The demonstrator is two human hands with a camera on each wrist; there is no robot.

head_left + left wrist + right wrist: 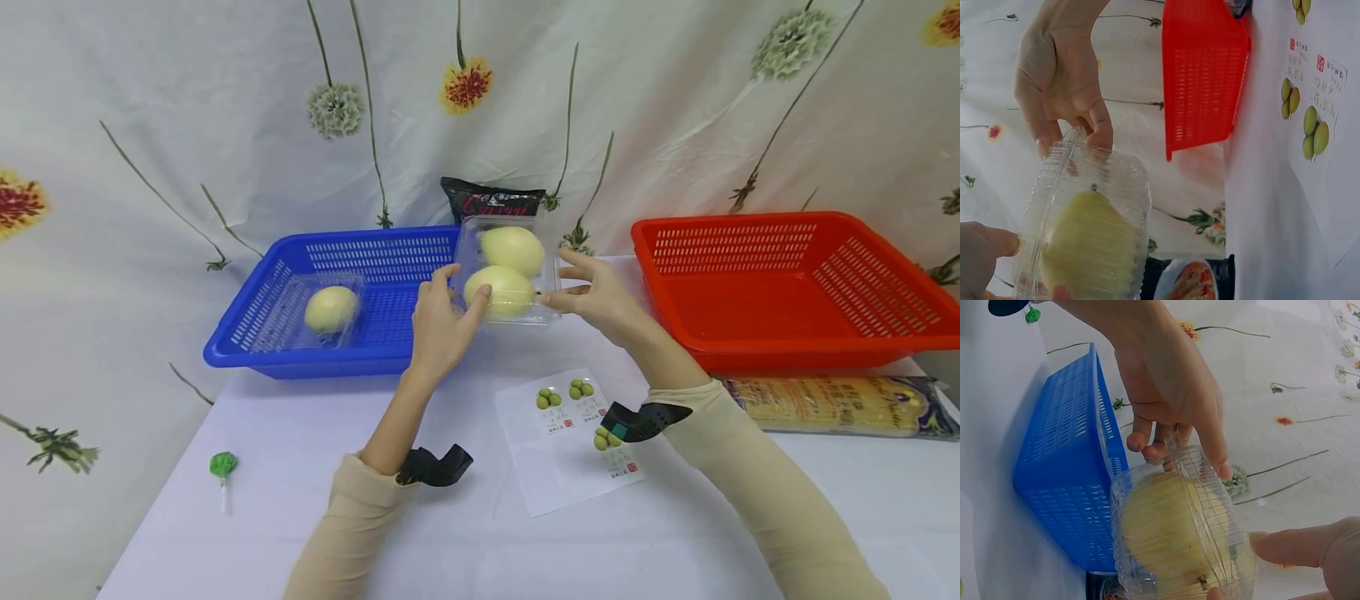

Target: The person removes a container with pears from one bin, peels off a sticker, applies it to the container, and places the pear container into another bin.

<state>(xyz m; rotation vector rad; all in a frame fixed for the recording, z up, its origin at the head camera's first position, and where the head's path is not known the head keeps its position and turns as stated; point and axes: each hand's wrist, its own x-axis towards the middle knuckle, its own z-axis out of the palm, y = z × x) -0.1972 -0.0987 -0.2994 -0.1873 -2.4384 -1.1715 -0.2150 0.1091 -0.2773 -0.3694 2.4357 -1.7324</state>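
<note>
Both hands hold a clear plastic clamshell box (472, 237) up over the table, between the two baskets. Inside lie two pale yellow oval melons (501, 292). My left hand (442, 321) grips the box's left side, its thumb across the front. On the opposite side, my right hand (603, 296) pinches the edge between thumb and fingers, as the left wrist view also shows. The box's lid is closed in the right wrist view. In the blue basket (300, 360) sits another clear plastic box (281, 321) with one pale yellow melon (331, 309).
A red basket (750, 343) stands at the right, with a long yellow noodle packet (832, 406) before it. A sheet of fruit stickers (540, 467) lies mid-table. A green lollipop (222, 465) is at the left; a black packet (491, 198) stands behind the held box.
</note>
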